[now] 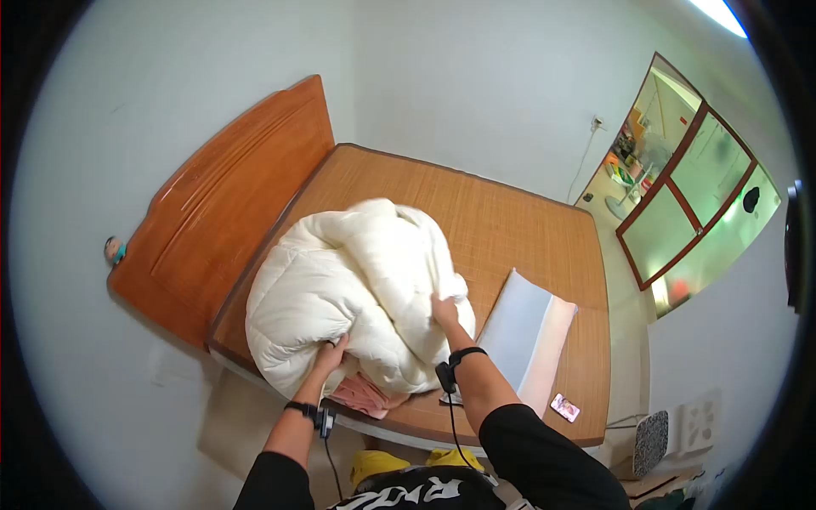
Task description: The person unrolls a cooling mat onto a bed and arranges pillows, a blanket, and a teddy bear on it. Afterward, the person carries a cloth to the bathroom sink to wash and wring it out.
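A thick white quilt point(319, 272) lies bunched in a heap on the bed, towards the headboard side and the near edge. At its near side my left hand point(331, 353) is closed, its fingers sunk into the quilt's fold. Further right, my right hand point(444, 313) grips the quilt's right flank, with the fingertips partly hidden in the fabric. A pink cloth point(364, 395) pokes out from under the heap near the bed's front edge. Beside my right forearm lies a flat light blue and peach piece of bedding point(520, 327), partly covered by the arm.
The bed carries a brown woven mat point(476, 208) and a wooden headboard point(238, 178). A phone point(565, 407) lies near the mat's front right corner. At the right are a framed glass door point(680, 191) and a patterned chair point(651, 442). Wrist straps trail cables.
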A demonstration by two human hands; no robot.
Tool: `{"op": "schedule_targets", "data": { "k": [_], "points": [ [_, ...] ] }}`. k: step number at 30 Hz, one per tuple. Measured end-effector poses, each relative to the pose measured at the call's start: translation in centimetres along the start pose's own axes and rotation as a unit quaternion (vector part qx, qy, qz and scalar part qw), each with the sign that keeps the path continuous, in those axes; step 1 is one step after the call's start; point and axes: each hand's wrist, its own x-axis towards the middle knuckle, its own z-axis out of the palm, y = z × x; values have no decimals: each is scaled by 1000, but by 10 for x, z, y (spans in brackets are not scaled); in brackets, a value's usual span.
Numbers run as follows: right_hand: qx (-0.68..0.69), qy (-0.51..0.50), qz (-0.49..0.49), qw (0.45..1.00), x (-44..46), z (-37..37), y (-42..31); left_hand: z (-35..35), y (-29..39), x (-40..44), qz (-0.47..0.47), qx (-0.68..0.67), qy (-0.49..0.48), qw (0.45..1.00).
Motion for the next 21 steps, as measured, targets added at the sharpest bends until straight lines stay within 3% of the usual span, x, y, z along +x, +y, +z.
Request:
{"op": "schedule_targets", "data": {
  "k": [1, 3, 4, 5, 6, 8, 9, 11, 12, 13, 14, 15, 17, 21],
  "points": [
    [-26, 106, 0, 994, 15, 11, 20, -13, 19, -1, -67, 116, -105, 985],
    [-15, 118, 31, 992, 30, -7, 36, -29, 72, -9, -134, 235, -220, 937],
    [-14, 27, 85, 996, 37, -29, 39, -32, 111, -17, 13, 304, -184, 935],
    [22, 165, -57, 984, 62, -8, 81, -38, 139, -22, 163, 356, -151, 907],
    [-11, 165, -67, 984, 47, -14, 71, -34, 160, -22, 166, 357, -173, 903],
    [-110, 138, -82, 981, 8, -23, 48, -16, 188, -26, 463, 356, -64, 809],
    [-174, 109, -83, 975, -19, -26, 35, -9, 192, -31, 469, 350, -87, 806],
    [-286, 49, -107, 951, -86, -41, 12, 7, 194, -36, 476, 479, -41, 737],
    [-276, 11, -187, 943, -91, -30, 45, 14, 183, -25, 385, 465, -116, 789],
    [-268, -28, -262, 927, -100, -21, 81, 17, 146, 5, 332, 467, -162, 804],
    [-210, -149, -165, 952, -119, -20, 100, 18, 106, 40, 366, 430, -193, 802],
    [-134, -258, -64, 955, -137, -23, 119, 23, 78, 64, 341, 429, -221, 807],
    [-197, -310, -44, 929, -183, -26, 164, 42, 57, 78, 341, 444, -209, 802],
    [-128, -254, 63, 957, -295, -83, 210, 58, 51, 86, 355, 462, -235, 778]
  ]
}}
